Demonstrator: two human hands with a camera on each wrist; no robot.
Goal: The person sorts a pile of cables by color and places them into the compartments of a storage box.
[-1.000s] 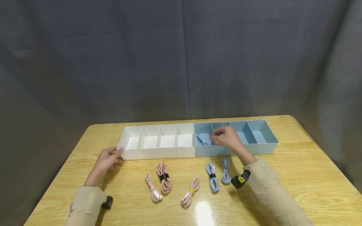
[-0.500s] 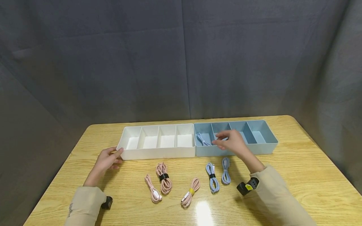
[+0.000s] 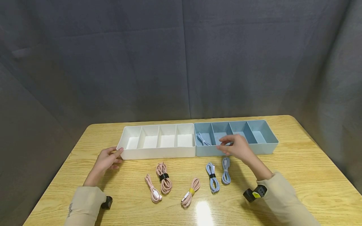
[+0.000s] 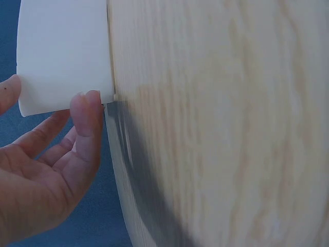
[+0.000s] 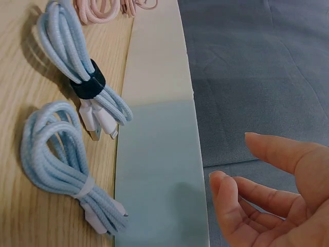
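My left hand (image 3: 106, 160) rests against the left end of a white compartment box (image 3: 158, 153). In the left wrist view its fingers (image 4: 85, 116) touch around the white box's lower corner. My right hand (image 3: 237, 147) hovers over the front rim of a blue compartment box (image 3: 249, 148). Thumb and fingers stand apart with nothing between them in the right wrist view. A coiled light-blue cable (image 3: 202, 139) lies in the blue box's leftmost compartment. Before that box, one blue cable with a black strap (image 3: 212, 177) and another with a pale tie (image 3: 226, 171) lie on the wood.
Pink cables lie in front of the white box: a small one (image 3: 153, 189), one with a black strap (image 3: 164, 178), one with a yellow tie (image 3: 190, 192). Both boxes stand end to end on the wooden table (image 3: 305, 169). A dark curtain (image 3: 141, 62) hangs behind.
My right hand has drawn back right and toward me, from over the blue box's left compartments to its front rim. The left hand and the cables have stayed put.
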